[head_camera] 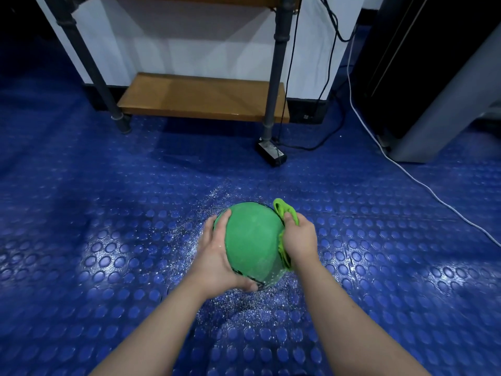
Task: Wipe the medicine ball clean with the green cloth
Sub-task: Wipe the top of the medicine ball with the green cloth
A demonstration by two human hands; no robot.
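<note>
1. The left hand [217,253] cups the left side of the medicine ball [252,242] just below the middle of the frame. Its fingers are spread and curved round the ball's upper left, and the thumb hooks under the near lower edge.
2. The right hand [298,240] is closed round the green cloth [284,213] and holds it against the ball's right side. The fingers are curled into the fabric, and folds of cloth stick out above the knuckles and below the heel of the hand.
3. Both bare forearms run up from the bottom edge of the frame and converge on the ball.
4. The ball is green with a dark line near its lower edge. Whether it rests on the floor [108,240] or is held just above it cannot be told.
5. The floor is blue with raised round studs. White specks are scattered round and under the ball.
6. At upper centre a low wooden shelf [203,96] on dark pipe legs stands against a white wall.
7. A black power brick [272,153] lies by the shelf's right leg with black cables leading from it. A white cable [423,183] crosses the floor on the right.
8. A dark cabinet with a grey frame [433,118] fills the upper right.
</note>
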